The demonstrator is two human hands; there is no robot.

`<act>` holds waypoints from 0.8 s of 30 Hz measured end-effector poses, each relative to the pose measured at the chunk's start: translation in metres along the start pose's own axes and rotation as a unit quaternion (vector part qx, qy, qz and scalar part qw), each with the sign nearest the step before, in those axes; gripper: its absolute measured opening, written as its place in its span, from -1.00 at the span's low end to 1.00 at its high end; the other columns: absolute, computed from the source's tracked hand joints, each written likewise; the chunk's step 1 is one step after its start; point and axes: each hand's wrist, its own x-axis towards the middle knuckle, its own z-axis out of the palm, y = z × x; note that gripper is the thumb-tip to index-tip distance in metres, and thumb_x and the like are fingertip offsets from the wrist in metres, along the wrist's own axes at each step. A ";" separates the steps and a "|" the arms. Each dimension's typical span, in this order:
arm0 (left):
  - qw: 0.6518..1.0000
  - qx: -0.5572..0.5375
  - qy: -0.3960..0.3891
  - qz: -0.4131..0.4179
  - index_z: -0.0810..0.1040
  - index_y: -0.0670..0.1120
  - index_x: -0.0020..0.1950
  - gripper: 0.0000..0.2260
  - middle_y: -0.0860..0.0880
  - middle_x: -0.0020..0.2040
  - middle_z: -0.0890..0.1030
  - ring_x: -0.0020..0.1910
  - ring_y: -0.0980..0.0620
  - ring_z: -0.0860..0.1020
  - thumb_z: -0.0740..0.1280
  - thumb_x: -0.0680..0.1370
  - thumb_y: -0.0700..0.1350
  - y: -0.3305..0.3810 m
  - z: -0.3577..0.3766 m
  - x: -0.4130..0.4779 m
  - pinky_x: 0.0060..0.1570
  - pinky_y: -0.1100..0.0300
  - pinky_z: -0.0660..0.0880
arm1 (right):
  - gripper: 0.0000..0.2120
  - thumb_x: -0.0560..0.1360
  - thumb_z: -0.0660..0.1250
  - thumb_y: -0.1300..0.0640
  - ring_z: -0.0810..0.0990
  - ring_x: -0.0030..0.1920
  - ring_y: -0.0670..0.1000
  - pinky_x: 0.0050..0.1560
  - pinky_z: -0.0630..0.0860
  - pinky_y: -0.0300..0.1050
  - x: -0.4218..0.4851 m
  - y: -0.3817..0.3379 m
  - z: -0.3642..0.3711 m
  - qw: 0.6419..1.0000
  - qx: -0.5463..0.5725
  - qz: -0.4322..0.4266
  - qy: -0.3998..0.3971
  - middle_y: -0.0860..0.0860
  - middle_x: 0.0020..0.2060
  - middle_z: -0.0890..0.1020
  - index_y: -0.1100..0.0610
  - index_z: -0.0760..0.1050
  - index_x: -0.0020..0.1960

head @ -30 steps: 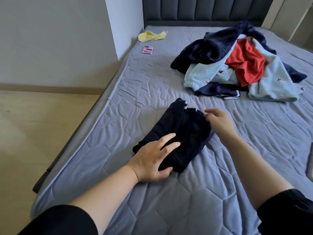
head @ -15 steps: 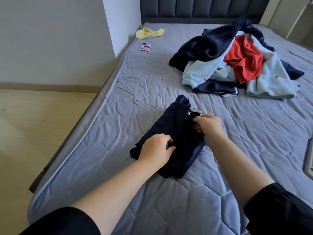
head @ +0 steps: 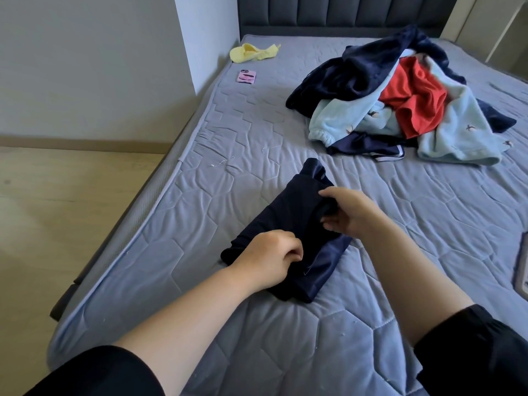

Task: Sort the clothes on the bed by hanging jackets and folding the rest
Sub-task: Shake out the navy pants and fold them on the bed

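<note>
Near the left edge of the bed (head: 200,212), well apart from the unsorted pile (head: 400,95), the folded navy garment (head: 288,212) looks light, limp and slippery, best held at its folded edges, where the left hand (head: 271,258) pinches the near end and the right hand (head: 351,212) curls its fingers round the side

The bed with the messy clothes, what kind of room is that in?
Most likely a bedroom at home: a quilted mattress with a padded headboard, and a pile of clothes on it.

Open mattress (head: 428,224) before clothes pile (head: 357,72) (wall (head: 205,38) left)
</note>
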 end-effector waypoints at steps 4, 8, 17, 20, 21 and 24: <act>0.986 -0.100 -0.022 -0.131 0.53 0.00 0.07 -0.88 0.07 -0.35 0.57 -0.32 0.21 0.48 0.30 0.55 -0.13 -0.003 -0.013 0.010 -0.17 0.26 0.38 | -0.94 0.43 0.33 0.25 0.52 -0.45 0.07 -0.47 0.51 -0.20 0.016 0.019 -0.017 0.995 -0.059 -0.037 0.072 0.13 -0.35 0.50 0.25 0.50 -0.15; 0.967 -0.028 -0.012 -0.254 0.42 0.00 0.34 -0.44 -0.04 0.12 0.56 0.12 -0.02 0.50 0.18 0.49 0.32 0.011 -0.009 0.034 0.09 0.07 0.43 | -0.73 0.51 0.23 0.07 0.36 -0.32 0.02 -0.25 0.29 -0.13 0.023 0.028 -0.009 0.960 -0.189 -0.188 0.080 0.09 -0.35 0.37 0.22 0.43 -0.28; 0.947 0.280 -0.117 -0.101 0.27 -0.08 0.35 -0.46 -0.05 0.24 0.34 0.23 -0.12 0.34 0.40 0.42 -0.13 0.020 0.008 0.033 0.04 0.01 0.37 | -0.71 0.43 0.41 0.10 0.60 -0.18 0.12 -0.21 0.49 -0.08 0.038 0.030 -0.045 0.949 -0.308 -0.061 0.005 0.16 -0.19 0.62 0.29 0.54 0.03; 0.946 0.236 -0.210 -0.070 0.35 0.02 0.34 -0.51 0.00 0.23 0.38 0.23 -0.08 0.36 0.29 0.43 -0.24 -0.012 -0.037 0.031 0.18 -0.02 0.39 | -0.59 0.45 0.42 0.01 0.64 -0.24 0.10 -0.24 0.57 -0.11 0.028 0.026 -0.074 0.899 -0.304 0.056 -0.310 0.20 -0.17 0.67 0.35 0.52 0.07; 0.939 0.211 -0.260 -0.083 0.37 0.06 0.34 -0.50 0.04 0.24 0.40 0.24 -0.05 0.36 0.31 0.43 -0.23 -0.023 -0.052 0.030 0.23 0.02 0.37 | -0.51 0.46 0.38 -0.09 0.65 -0.24 0.07 -0.22 0.58 -0.13 0.026 0.028 -0.079 0.872 -0.293 0.079 -0.384 0.18 -0.16 0.68 0.34 0.51 0.10; 0.926 0.122 -0.326 -0.144 0.42 0.08 0.33 -0.45 0.13 0.20 0.45 0.19 0.10 0.40 0.45 0.38 0.13 -0.034 -0.068 0.031 0.21 0.19 0.35 | -0.35 0.31 0.35 -0.30 0.61 -0.35 0.03 -0.35 0.53 -0.14 0.027 0.031 -0.078 0.926 -0.233 0.040 -0.294 0.13 -0.26 0.64 0.26 0.47 0.06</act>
